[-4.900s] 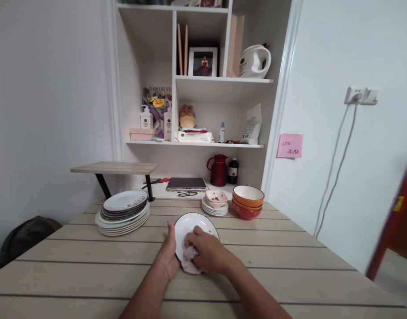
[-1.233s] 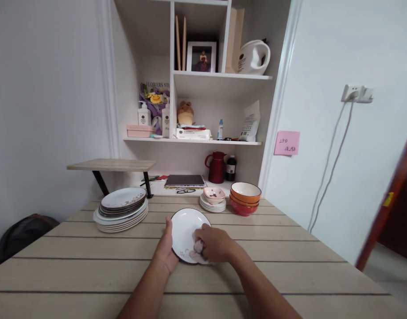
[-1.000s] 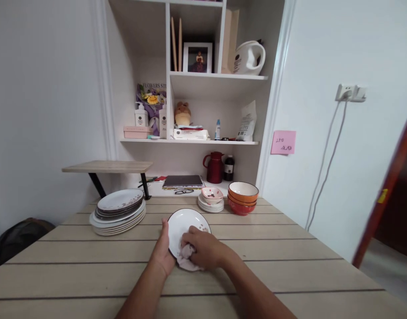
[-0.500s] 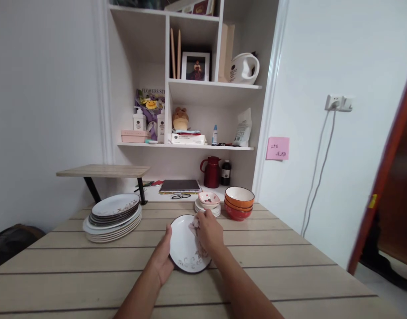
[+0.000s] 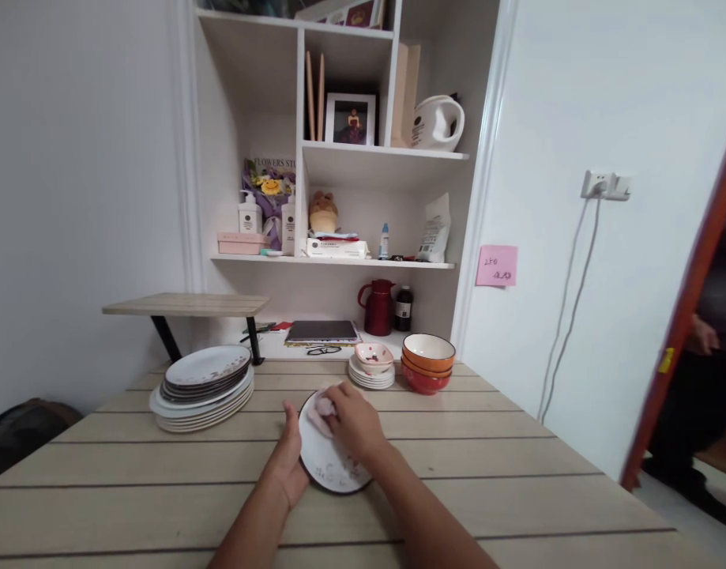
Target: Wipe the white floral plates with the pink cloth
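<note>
A white plate [image 5: 325,462] with a dark rim and brown flower pattern is held low over the table, tilted towards me. At its left edge, my left hand [image 5: 288,462] supports it, thumb raised beside the rim and the other fingers hidden beneath. My right hand [image 5: 356,427] is closed on a pale pinkish cloth [image 5: 321,411], pressed against the upper part of the plate's face. Beyond the plate stand small stacked white saucers [image 5: 371,379] topped with a pink-patterned dish [image 5: 374,356].
A stack of plates [image 5: 205,387] stands on the left of the table [image 5: 487,474], near a small raised wooden shelf [image 5: 185,303]. Orange and red bowls [image 5: 427,363] are stacked at the right rear. Glasses [image 5: 323,350] lie behind. A person [image 5: 703,336] is in the doorway.
My right hand has moved the cloth left across the plate, from its upper right edge to its upper middle. A person has come into view in the doorway.
</note>
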Demonstrator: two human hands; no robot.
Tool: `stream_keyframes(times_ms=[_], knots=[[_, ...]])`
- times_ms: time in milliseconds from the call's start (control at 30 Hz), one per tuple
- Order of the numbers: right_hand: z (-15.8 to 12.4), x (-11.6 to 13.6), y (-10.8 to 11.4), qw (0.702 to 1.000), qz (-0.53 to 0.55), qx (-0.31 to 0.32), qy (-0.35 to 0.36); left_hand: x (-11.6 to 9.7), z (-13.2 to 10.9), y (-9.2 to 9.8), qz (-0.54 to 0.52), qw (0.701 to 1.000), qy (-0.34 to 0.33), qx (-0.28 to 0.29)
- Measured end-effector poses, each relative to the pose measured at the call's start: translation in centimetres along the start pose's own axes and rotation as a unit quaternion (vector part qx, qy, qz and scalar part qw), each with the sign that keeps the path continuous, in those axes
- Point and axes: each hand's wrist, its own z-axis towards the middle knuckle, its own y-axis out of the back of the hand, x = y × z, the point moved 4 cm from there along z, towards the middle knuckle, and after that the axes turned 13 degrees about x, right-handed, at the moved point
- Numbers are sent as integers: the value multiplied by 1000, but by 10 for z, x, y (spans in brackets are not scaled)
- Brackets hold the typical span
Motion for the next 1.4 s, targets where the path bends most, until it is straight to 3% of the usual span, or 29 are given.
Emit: stream_keyframes(times_ms=[100, 233, 367, 433, 533, 633, 767, 900, 1000, 1100, 1233, 1400], knots=[[-3, -19, 9, 997, -30, 12, -71, 0, 0, 1, -2, 1000, 3, -11], [-19, -27, 16, 990, -78, 76, -89, -3, -2, 1, 2, 999, -4, -33], [-37, -12, 5, 978, -109, 178, -23, -5, -4, 1, -7, 999, -20, -49], [-40, 3, -4, 975, -112, 189, 38, -6, -5, -1, 0, 999, -21, -46], [-31, 24, -11, 983, -71, 139, 98, -5, -5, -3, 14, 1000, -4, -28], [-15, 28, -8, 996, -32, 47, 62, -3, -2, -5, 19, 1000, 5, -13], [3, 16, 2, 999, -36, -17, 12, 1, 0, -8, 24, 1000, 0, -11], [2, -5, 12, 996, -62, -44, -40, 0, 0, -8, 22, 1000, -7, -3], [-8, -22, 12, 993, -66, 3, -101, -1, 0, -2, 9, 1000, -8, -21], [-20, -28, 8, 987, -81, 90, -109, -4, 0, 5, 1, 998, -24, -55], [-30, -20, 1, 980, -95, 167, -45, -4, 1, 6, 4, 998, -34, -56], [-31, 1, -9, 977, -79, 188, 57, -5, -1, 2, 12, 999, -34, -33]])
